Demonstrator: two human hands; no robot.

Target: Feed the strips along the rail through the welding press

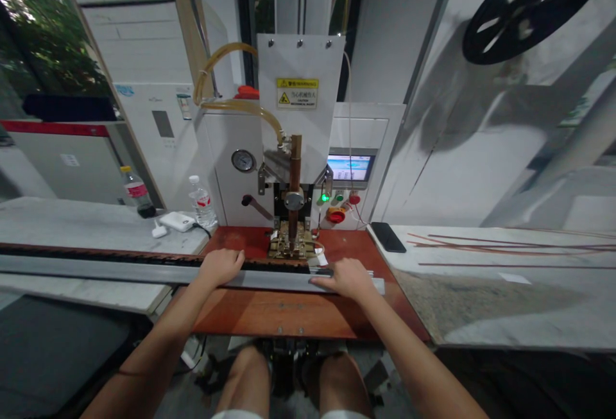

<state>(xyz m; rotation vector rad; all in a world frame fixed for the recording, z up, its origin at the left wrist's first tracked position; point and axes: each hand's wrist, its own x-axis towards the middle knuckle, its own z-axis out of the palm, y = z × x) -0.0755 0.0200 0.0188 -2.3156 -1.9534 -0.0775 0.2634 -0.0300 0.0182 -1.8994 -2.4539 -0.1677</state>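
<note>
Pressing flat: left hand [220, 266] and right hand [344, 277], fingers spread, neither gripping, on the long grey rail [120, 271] | rail lies just before the press machine [293, 169] | phone [388, 237] right of machine

Lighting: moderate, indoor, from overhead; machine panel [301, 85] bright, near corners dim. Shadows: large, soft, on far right wall [462, 124]. Glare: mild sheen on right table [505, 290]. Distortion: strong wide-angle bending at edges. Focus: centre sharp, left foliage [43, 34] blurred.
</note>
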